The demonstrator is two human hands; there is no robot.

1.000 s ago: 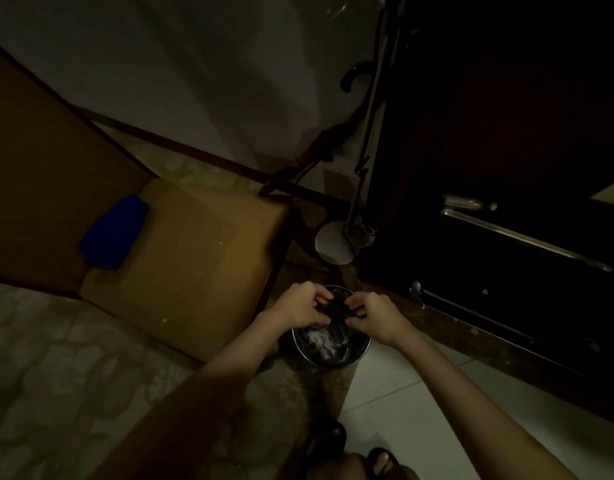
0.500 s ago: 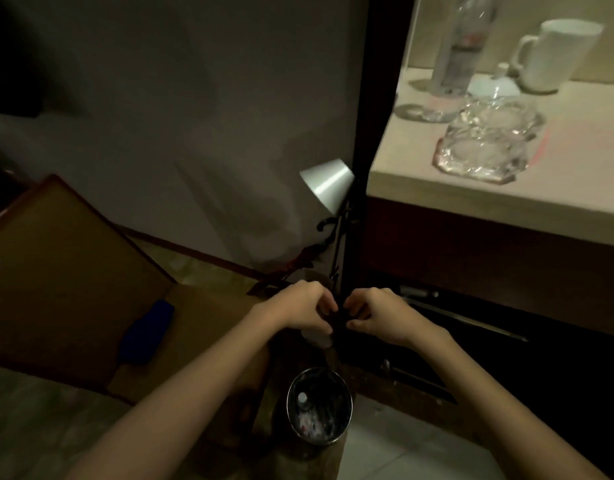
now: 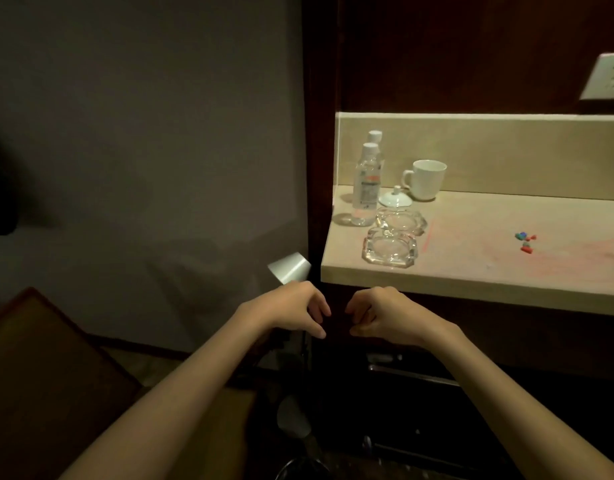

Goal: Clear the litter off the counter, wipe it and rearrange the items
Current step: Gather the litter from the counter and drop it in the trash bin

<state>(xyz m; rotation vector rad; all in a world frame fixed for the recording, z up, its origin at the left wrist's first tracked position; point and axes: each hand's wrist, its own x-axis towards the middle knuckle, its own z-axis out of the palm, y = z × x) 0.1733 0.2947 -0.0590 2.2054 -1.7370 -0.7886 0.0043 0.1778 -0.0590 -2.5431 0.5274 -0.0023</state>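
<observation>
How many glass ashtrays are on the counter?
2. One ashtray sits near the counter's front edge. The other ashtray is right behind it, touching it, next to the water bottle and the small white lid. None look hidden.

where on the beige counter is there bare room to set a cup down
Free: the wide stretch of beige stone counter between the clear glass ashtrays and the small coloured litter bits. Crowded: the left end, with clear plastic bottles, white lid and white ceramic mug.
</observation>
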